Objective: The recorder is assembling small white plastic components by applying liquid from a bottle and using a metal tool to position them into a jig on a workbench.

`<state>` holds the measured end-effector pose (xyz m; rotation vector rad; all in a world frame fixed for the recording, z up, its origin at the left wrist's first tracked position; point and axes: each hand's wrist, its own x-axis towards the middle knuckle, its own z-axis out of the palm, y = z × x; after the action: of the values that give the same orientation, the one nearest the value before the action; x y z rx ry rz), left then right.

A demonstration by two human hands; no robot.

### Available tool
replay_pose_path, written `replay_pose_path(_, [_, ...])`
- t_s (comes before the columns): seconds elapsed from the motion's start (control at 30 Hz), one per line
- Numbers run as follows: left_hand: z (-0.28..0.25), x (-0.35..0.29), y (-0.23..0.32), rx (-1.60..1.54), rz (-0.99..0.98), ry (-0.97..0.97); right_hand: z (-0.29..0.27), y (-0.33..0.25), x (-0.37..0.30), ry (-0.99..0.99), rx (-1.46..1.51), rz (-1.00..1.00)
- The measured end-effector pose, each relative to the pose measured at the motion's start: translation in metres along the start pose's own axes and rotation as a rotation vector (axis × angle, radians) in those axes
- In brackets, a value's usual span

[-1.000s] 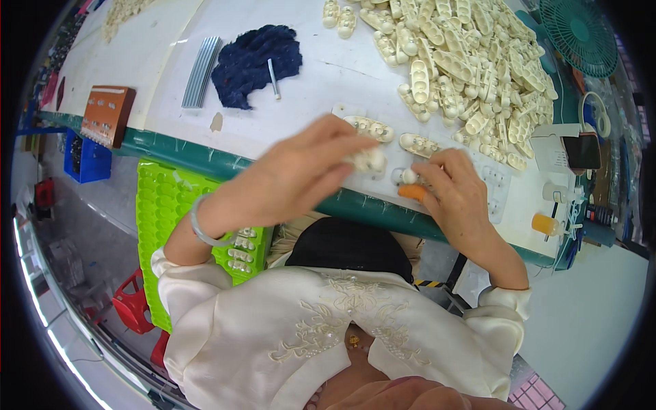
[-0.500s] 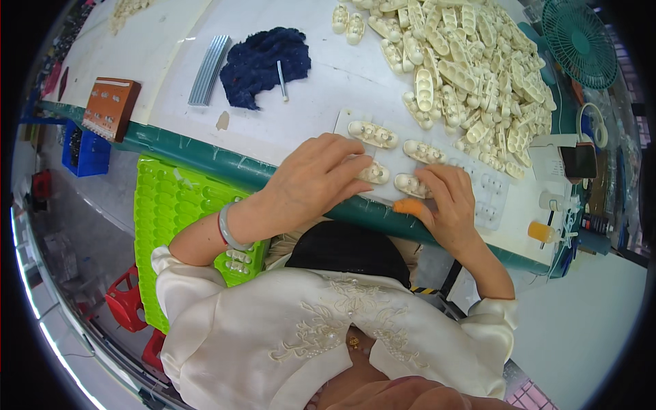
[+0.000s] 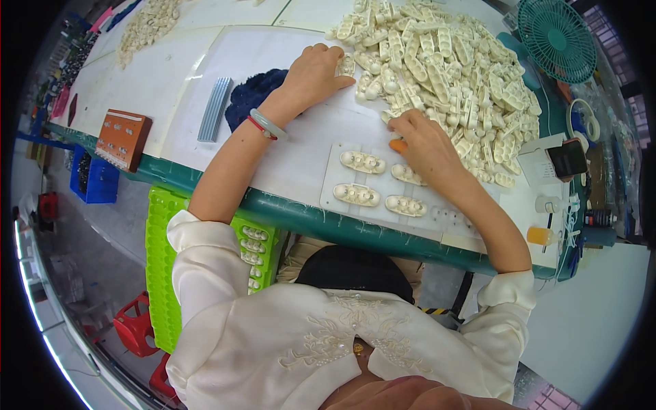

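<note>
My left hand reaches far over the table, thumb and fingers closed around a cream oval plastic part at the left edge of the pile. At the pile's near edge, my right hand, with an orange cover on its thumb, has its fingertips closed on another cream part, mostly hidden. Nearer to me lies a pale flat jig plate. Several cream oval parts with round hollows, such as the front left part, sit on it; my right forearm covers some of the plate.
A large heap of cream parts fills the back right. Left of it lie a dark blue cloth and a bundle of grey rods. A green tray stands below the table edge; a fan is at far right.
Both hands have left the parts on the jig plate and moved away from me to the pile. The view has shifted, and more filled places show in the green tray.
</note>
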<state>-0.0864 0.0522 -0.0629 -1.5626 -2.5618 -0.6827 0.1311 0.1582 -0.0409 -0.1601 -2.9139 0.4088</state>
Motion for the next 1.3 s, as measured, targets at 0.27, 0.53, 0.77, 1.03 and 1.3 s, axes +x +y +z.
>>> replay_pose_path(0.27, [0.002, -0.003, 0.011, 0.006, 0.090, -0.028, -0.042, 0.016, 0.003, 0.077, 0.351, 0.006])
replay_pose_path(0.53, [-0.002, -0.011, 0.015, 0.020, 0.057, 0.006, -0.091, 0.027, -0.086, 0.050, 0.391, 0.163])
replay_pose_path(0.77, [-0.007, -0.011, 0.017, -0.134, -0.051, -0.056, -0.047, 0.022, -0.081, -0.009, 0.511, 0.133])
replay_pose_path(1.03, [-0.006, -0.015, 0.024, 0.007, 0.131, 0.001, -0.080, 0.070, -0.157, 0.374, 0.310, 0.291])
replay_pose_path(1.3, [-0.016, -0.014, 0.023, -0.004, 0.057, -0.101, -0.069, 0.062, -0.170, 0.193, -0.185, -0.050])
